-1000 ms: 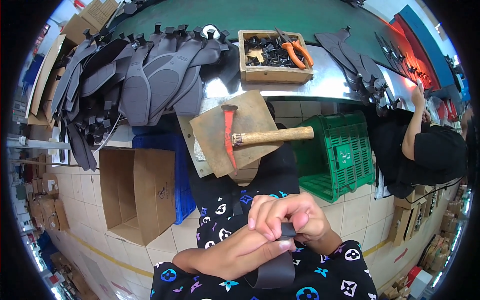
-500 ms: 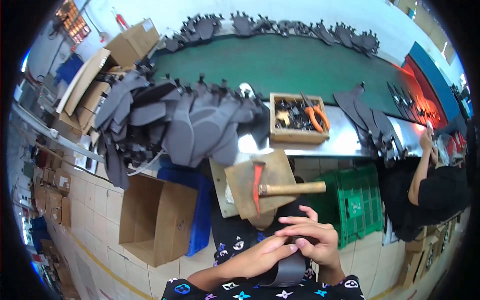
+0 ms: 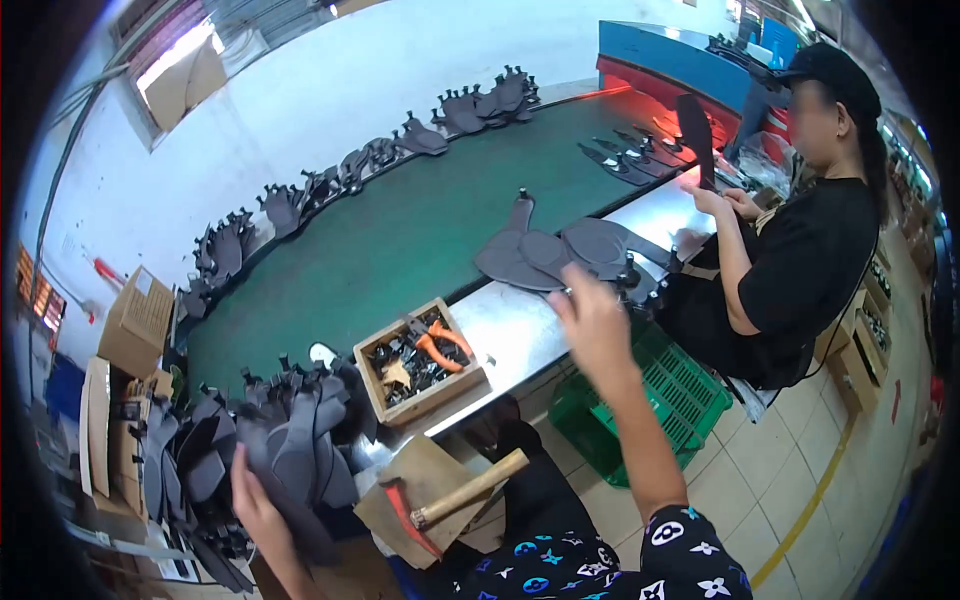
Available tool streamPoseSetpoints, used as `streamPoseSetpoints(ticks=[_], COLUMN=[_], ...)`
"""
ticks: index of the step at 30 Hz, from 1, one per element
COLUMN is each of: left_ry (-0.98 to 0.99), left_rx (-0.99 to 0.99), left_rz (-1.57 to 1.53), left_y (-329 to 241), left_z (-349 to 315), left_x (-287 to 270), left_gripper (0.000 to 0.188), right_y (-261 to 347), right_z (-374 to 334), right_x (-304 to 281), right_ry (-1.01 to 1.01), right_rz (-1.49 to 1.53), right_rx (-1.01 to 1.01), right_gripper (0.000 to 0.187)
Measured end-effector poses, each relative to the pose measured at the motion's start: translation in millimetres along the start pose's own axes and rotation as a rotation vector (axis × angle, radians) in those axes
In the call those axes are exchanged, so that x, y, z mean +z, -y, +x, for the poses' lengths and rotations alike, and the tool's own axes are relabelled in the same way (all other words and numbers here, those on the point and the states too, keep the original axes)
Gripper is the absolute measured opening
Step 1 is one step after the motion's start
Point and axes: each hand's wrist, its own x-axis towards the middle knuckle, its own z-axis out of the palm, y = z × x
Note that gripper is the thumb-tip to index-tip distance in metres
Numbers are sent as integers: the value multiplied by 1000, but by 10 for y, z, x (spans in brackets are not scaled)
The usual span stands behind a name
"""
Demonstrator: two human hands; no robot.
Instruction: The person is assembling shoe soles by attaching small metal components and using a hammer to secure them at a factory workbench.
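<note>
My left hand (image 3: 262, 515) is at the near left, by a heap of dark grey flat, rounded pieces (image 3: 295, 455) with black knob-like fittings. Its fingers lie along a blurred dark grey piece (image 3: 310, 525) and seem to hold it. Over the metal edge of the bench reaches my right hand (image 3: 597, 325), blurred, with thumb and forefinger apart and nothing seen between them. Just beyond its fingertips lie several similar grey pieces (image 3: 540, 255). A red-headed hammer with a wooden handle (image 3: 470, 488) rests on a tan board (image 3: 425, 462) in front of me.
A wooden box (image 3: 395, 410) holds small black parts and orange-handled pliers (image 3: 436, 350). Behind it stretches a green belt (image 3: 400, 230), grey pieces along its far edge. A green crate (image 3: 690, 400) stands under the bench. At right a co-worker (image 3: 810, 230) holds a dark piece.
The view has swung right. My hands, together over a curved grey piece in my lap before, are now apart: left at the heap, right out at the pieces on the bench.
</note>
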Motion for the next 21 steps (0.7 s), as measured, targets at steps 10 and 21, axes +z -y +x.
streamPoseSetpoints(ticks=[10, 21], left_ry=[-136, -3], left_rx=[79, 965], left_rz=[915, 433], left_y=[-2, -628], left_z=[270, 539], left_x=[598, 632], left_gripper=[51, 37], right_y=[-536, 1369], right_z=[803, 312], right_x=[-91, -20], right_ry=[-6, 657], right_rz=[373, 934], right_rx=[193, -490], right_gripper=[27, 32])
